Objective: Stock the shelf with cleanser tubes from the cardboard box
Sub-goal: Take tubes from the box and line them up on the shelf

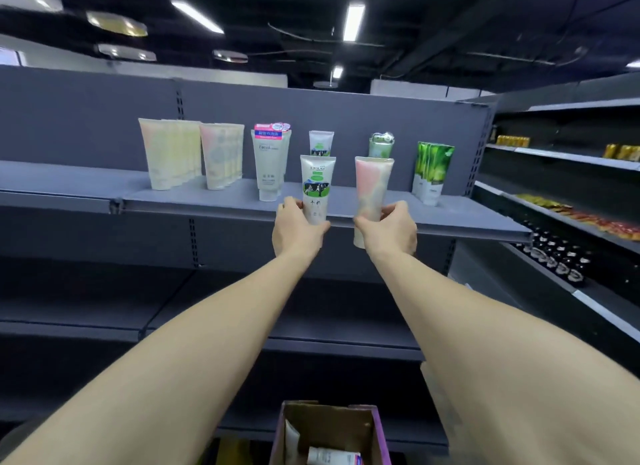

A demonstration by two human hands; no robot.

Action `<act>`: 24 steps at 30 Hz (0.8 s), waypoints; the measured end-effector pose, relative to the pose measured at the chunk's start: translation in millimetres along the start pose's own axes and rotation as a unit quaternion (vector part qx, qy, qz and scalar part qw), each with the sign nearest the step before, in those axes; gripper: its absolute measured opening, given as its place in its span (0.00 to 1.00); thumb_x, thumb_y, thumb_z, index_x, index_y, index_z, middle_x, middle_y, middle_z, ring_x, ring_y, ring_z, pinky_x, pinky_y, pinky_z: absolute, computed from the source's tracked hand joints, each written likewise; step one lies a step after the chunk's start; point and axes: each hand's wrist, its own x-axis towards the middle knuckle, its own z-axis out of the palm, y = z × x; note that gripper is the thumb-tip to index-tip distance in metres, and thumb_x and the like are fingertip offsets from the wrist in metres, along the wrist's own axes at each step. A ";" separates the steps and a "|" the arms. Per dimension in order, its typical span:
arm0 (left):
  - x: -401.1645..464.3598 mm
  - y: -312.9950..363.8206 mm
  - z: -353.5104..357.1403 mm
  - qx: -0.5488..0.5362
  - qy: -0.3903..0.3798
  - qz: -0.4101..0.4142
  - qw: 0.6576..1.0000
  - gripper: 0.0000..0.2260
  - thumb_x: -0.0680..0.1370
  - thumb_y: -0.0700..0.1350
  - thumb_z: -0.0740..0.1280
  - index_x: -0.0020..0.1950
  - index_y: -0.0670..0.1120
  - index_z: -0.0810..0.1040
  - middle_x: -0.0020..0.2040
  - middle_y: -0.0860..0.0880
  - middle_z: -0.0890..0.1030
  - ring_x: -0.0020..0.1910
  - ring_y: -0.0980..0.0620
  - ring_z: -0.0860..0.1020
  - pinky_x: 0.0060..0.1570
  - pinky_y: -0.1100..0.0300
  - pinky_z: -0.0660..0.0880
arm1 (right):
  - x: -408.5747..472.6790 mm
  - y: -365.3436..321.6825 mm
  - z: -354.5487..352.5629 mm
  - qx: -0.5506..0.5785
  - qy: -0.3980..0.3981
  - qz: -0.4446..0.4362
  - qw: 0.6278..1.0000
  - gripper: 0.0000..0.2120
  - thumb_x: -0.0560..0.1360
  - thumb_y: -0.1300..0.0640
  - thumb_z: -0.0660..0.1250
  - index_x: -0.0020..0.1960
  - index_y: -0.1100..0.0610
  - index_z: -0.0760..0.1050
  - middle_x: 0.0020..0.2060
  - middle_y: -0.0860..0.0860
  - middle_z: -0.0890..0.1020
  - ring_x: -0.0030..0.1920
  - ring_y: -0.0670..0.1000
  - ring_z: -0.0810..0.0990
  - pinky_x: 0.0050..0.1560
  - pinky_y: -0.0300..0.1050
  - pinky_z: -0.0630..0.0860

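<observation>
Both grips are full right now: left hand [298, 229] is wrapped round the bottom of a cow tube [316, 187], right hand [389, 231] is curled round the lower end of a pink tube [372, 191]. I'm holding both upright, crimp end up, right at the front edge of the shelf [450, 219], neither one set down yet.

Progress-wise I'd say well into it but not finished. Already standing on the shelf: a row of pale yellow tubes [169, 153], a pinkish row [221, 156] beside it, the facial tubes [270, 163], one cow tube at the back [321, 143], a green-topped tube [381, 145] and the leafy green ones [433, 170] off to the right. The cow tube in my left lines up in front of its twin, so that looks like its spot. The pink one seems to match the pinkish row further left, though it's hovering in front of the green-topped one.

Down below, the box [375, 430] is open with at least a couple of tubes left inside, so there's more to go.

Tubes look like soft, glossy plastic, flat crimped tops, standing on their caps.
</observation>
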 end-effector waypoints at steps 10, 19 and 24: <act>17.5 -6.8 -11.6 0.012 0.045 -0.013 0.999 0.22 0.70 0.48 0.75 0.60 0.45 0.71 0.57 0.49 0.75 0.53 0.48 0.77 0.46 0.58 0.71 | 5.9 -16.1 27.8 0.018 -0.056 -0.004 0.998 0.19 0.68 0.49 0.75 0.52 0.53 0.70 0.44 0.48 0.78 0.43 0.52 0.78 0.40 0.44 0.69; 31.6 -37.7 -59.8 0.044 0.104 -0.042 0.993 0.21 0.71 0.48 0.74 0.60 0.45 0.71 0.58 0.48 0.74 0.53 0.49 0.77 0.45 0.59 0.69 | -15.9 -42.1 79.6 0.015 -0.117 -0.046 0.992 0.20 0.67 0.48 0.75 0.51 0.53 0.69 0.44 0.48 0.78 0.43 0.53 0.78 0.39 0.44 0.71; 55.2 -71.4 -101.8 0.055 0.124 -0.051 0.989 0.21 0.72 0.48 0.74 0.60 0.46 0.71 0.57 0.49 0.74 0.52 0.49 0.77 0.43 0.58 0.68 | -41.2 -69.2 127.1 0.014 -0.141 -0.078 0.987 0.21 0.67 0.47 0.76 0.51 0.54 0.70 0.43 0.47 0.77 0.42 0.51 0.77 0.39 0.45 0.71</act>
